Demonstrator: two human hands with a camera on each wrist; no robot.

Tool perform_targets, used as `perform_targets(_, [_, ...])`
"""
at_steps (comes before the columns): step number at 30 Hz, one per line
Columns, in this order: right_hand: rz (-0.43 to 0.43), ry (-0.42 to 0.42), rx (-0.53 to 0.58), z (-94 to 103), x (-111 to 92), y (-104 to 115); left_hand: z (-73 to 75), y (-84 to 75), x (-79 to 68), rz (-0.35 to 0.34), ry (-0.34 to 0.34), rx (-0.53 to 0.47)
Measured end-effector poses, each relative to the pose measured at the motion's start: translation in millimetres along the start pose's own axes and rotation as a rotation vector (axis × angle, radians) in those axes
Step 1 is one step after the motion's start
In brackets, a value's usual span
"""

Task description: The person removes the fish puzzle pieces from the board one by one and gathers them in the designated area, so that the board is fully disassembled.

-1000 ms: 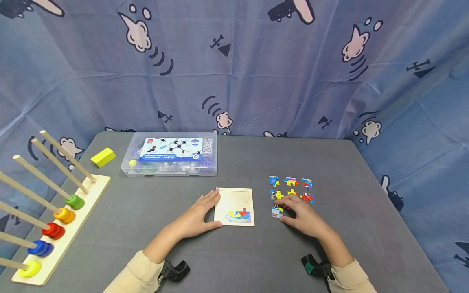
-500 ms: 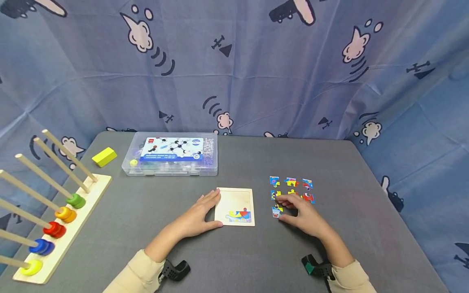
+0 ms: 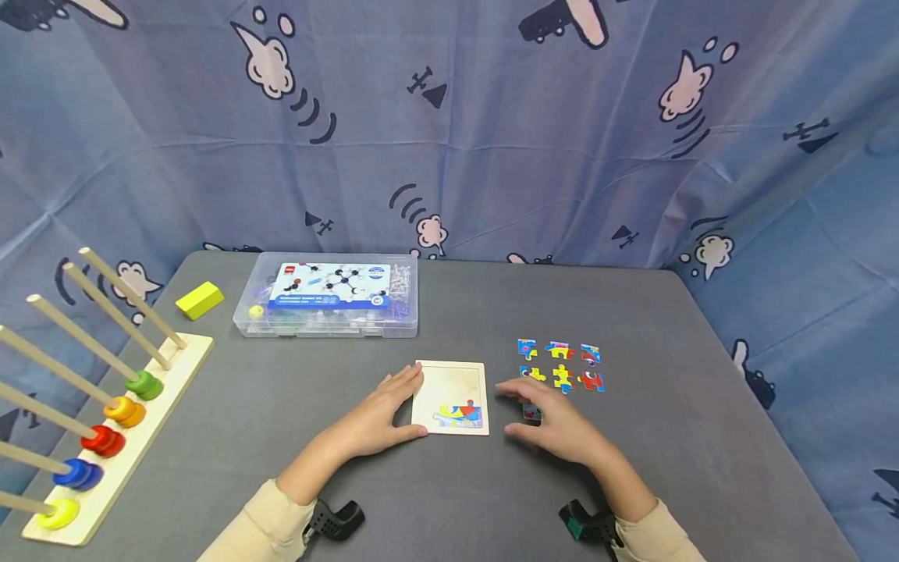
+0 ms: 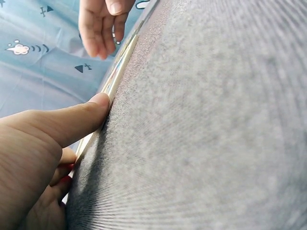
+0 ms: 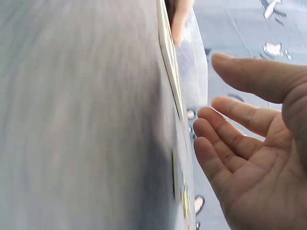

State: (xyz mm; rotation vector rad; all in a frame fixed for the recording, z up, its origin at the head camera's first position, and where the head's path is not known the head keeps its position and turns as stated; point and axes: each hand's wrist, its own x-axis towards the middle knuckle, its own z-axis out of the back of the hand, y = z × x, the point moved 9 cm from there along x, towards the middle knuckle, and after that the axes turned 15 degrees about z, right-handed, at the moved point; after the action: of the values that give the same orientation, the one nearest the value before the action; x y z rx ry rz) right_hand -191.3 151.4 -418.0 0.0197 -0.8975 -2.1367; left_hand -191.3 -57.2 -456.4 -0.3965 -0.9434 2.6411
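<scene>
A square wooden puzzle tray (image 3: 449, 386) lies flat on the table, with joined jigsaw pieces (image 3: 460, 415) in its lower right part. My left hand (image 3: 379, 414) holds the tray at its left side, thumb at the near corner and fingers at the far one. In the left wrist view the thumb (image 4: 91, 115) touches the tray's edge. My right hand (image 3: 558, 421) hovers between tray and loose pieces, its fingers apart and nothing in them in the right wrist view. It partly covers a jigsaw piece (image 3: 531, 412). Beyond it lie rows of jigsaw pieces (image 3: 562, 378).
A clear plastic model-kit box (image 3: 325, 297) stands at the back. Left of it lies a yellow block (image 3: 200, 300). A wooden peg stand (image 3: 151, 417) with coloured rings occupies the left side, its pegs leaning outward. Behind the table hangs a patterned blue curtain (image 3: 463, 156).
My right hand has moved left from the loose pieces toward the tray and its fingers have spread, uncovering a yellow piece. The left hand and tray have stayed in place.
</scene>
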Motion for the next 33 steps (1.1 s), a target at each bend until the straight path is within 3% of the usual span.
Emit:
perform_targets(10, [0.085,0.082,0.035,-31.5,29.0,20.9,0.8,-1.5,-0.6,0.001,0.003,-0.002])
perform_targets(20, [0.101,0.094,0.049,-50.0,47.4,24.5,0.6,-0.5,-1.4,0.005,0.005,-0.013])
perform_targets(33, [0.042,0.142,-0.003,-62.0,50.8,22.2,1.7,-2.6,-1.9,-0.011,0.000,-0.017])
